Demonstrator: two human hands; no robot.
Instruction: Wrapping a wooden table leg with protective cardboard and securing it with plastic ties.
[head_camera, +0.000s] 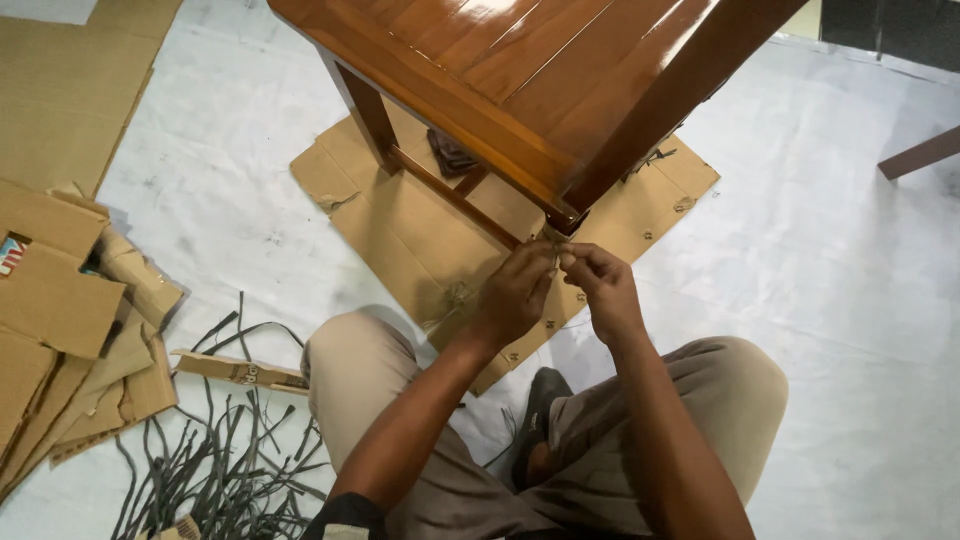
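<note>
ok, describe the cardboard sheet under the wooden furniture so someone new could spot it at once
Start at the glossy brown wooden slatted furniture piece at the top of the frame, standing on the white floor covering. Directly beneath its legs lies a flat brown cardboard sheet, angled like a diamond. Unlike the crumpled cardboard pile at the left edge, it lies flat and alone, reaching the person's knees.

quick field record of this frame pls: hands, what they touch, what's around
left hand: fingertips pinched at the lower corner of the wooden chair, meeting the right
right hand: pinched at the same spot; what they pinch is too small to tell
chair: glossy brown, tilted, over a flat cardboard sheet
floor cover: white sheet
left side: torn cardboard boxes, pile of dark straps
posture: person seated, knees bent
</note>
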